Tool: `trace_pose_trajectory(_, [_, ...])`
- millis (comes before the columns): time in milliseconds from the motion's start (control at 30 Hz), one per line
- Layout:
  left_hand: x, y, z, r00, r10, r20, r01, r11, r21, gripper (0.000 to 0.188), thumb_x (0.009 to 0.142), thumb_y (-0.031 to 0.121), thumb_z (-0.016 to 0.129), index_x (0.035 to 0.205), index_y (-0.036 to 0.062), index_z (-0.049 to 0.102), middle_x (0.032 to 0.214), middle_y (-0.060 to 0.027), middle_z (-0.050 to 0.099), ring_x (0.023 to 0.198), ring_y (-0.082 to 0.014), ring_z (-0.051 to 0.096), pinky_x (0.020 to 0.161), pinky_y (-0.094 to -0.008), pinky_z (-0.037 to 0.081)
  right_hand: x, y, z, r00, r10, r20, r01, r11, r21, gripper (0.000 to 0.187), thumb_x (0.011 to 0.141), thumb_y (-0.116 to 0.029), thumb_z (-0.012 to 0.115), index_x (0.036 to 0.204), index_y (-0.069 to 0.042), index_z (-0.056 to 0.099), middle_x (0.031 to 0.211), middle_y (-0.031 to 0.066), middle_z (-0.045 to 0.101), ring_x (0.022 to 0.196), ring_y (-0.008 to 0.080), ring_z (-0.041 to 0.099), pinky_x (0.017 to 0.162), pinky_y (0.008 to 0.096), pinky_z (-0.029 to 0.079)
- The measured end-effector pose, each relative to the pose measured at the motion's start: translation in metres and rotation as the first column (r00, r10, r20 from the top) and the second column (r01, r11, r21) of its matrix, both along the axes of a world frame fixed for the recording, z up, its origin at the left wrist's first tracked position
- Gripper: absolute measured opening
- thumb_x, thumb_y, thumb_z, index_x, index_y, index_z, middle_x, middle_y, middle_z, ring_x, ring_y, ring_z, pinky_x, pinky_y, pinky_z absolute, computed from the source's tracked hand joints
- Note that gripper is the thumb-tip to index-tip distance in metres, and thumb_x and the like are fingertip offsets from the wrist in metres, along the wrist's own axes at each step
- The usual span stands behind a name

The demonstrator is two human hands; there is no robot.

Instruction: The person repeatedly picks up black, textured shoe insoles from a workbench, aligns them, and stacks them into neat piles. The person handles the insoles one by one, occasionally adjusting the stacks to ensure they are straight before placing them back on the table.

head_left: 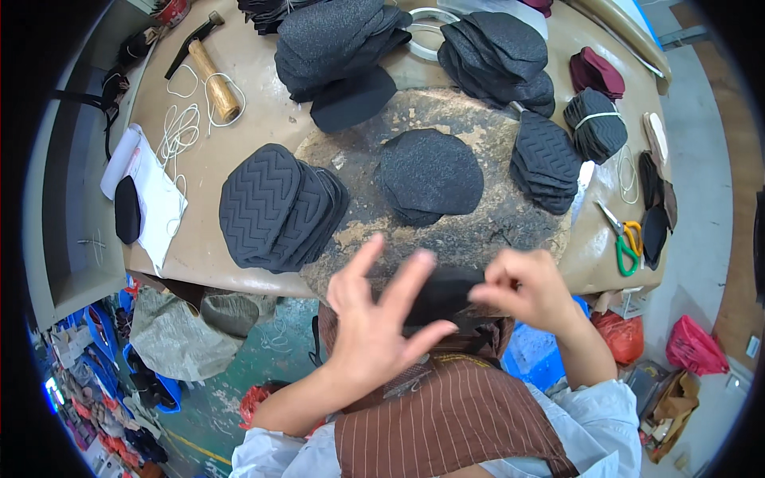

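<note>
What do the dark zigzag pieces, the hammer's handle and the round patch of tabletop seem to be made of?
The zigzag pieces look like matte dark-grey quilted fabric or foam, going by their stitched ridges. The hammer has a pale handle, apparently bare wood. The round work patch looks like a worn, speckled dark pad, its surface flaking to tan; which material is unclear.

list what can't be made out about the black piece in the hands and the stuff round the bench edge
Head view only:
- black fabric piece: its shape and surface pattern are hidden by the left hand and the right hand.
- Right hand's fingertips: pinched together at the piece's edge; anything small held there is too small to tell.
- top stacks: cut off by the picture's upper edge.
- Floor clutter at lower left: bent and blurred by the fisheye rim.
</note>
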State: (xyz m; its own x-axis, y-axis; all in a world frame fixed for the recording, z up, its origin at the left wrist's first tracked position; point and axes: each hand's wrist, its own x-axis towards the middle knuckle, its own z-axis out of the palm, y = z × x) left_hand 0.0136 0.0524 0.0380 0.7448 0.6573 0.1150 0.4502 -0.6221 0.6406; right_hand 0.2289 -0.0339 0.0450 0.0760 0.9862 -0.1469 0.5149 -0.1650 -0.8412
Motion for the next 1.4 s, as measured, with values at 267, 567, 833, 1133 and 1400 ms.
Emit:
trace_pose_trajectory(267, [-0.040, 0.072, 0.025, 0.766, 0.457, 0.453, -0.395, 0.889, -0.230, 0.064, 0.075, -0.010, 0.068, 0.133, -0.0020, 0.042, 0.127, -0.0182, 0.051, 0.115, -0.0260, 0.054, 0.096, -0.0349, 0.045, 0.076, 0.035, 0.009, 0.749, -0.457, 0.480, 0.345, 0.887, 0.306, 0.042, 0.079, -0.019, 0.074, 0.112, 0.001, 0.057, 0.097, 0.0145, 0.062, 0.086, 0.0250, 0.064, 0.074, 0.0303, 0.049])
trace_pose_trajectory(567, [0.034, 0.068, -0.011, 0.980, -0.200, -0.015, 0.186, 0.879, 0.438, 0.027, 0.077, 0.006, 0.064, 0.104, 0.0040, 0.067, 0.115, -0.0097, 0.064, 0.112, -0.0241, 0.059, 0.100, -0.0396, 0.042, 0.102, 0.038, -0.013, 0.573, -0.430, 0.697, 0.362, 0.897, 0.256, 0.053, 0.077, -0.018, 0.075, 0.121, 0.004, 0.054, 0.108, 0.0216, 0.057, 0.101, 0.0348, 0.055, 0.088, 0.0406, 0.044])
trace_pose_trajectory(833, [0.050, 0.081, -0.031, 0.952, -0.288, -0.104, 0.303, 0.838, 0.454, 0.020, 0.073, 0.008, 0.063, 0.091, 0.0019, 0.066, 0.104, -0.0090, 0.066, 0.101, -0.0235, 0.063, 0.093, -0.0396, 0.048, 0.085, 0.020, -0.020, 0.649, -0.628, 0.430, 0.393, 0.760, 0.517, 0.029, 0.083, -0.007, 0.069, 0.109, 0.000, 0.058, 0.099, 0.0142, 0.063, 0.089, 0.0215, 0.062, 0.077, 0.0302, 0.047])
trace_pose_trajectory(1133, [0.007, -0.036, -0.023, 0.982, -0.139, -0.127, 0.173, 0.932, 0.319, 0.042, 0.070, 0.022, 0.069, 0.107, 0.0016, 0.064, 0.116, -0.0154, 0.057, 0.098, -0.0240, 0.058, 0.087, -0.0358, 0.042, 0.048, -0.017, 0.016, 0.776, -0.379, -0.505, 0.340, 0.925, -0.172, 0.023, 0.086, 0.001, 0.062, 0.108, -0.001, 0.057, 0.103, 0.0023, 0.063, 0.094, 0.0070, 0.058, 0.084, 0.0241, 0.047])
trace_pose_trajectory(1400, [-0.033, -0.049, -0.039, 0.988, 0.027, -0.154, 0.006, 0.977, 0.214, 0.062, 0.068, 0.041, 0.078, 0.124, 0.0208, 0.060, 0.138, -0.0244, 0.032, 0.119, -0.0338, 0.038, 0.097, -0.0474, 0.028, -0.005, 0.003, -0.018, 0.752, -0.379, -0.540, 0.257, 0.922, -0.290, 0.015, 0.087, 0.001, 0.064, 0.101, 0.002, 0.060, 0.093, 0.0025, 0.065, 0.084, 0.0054, 0.059, 0.074, 0.0215, 0.050])
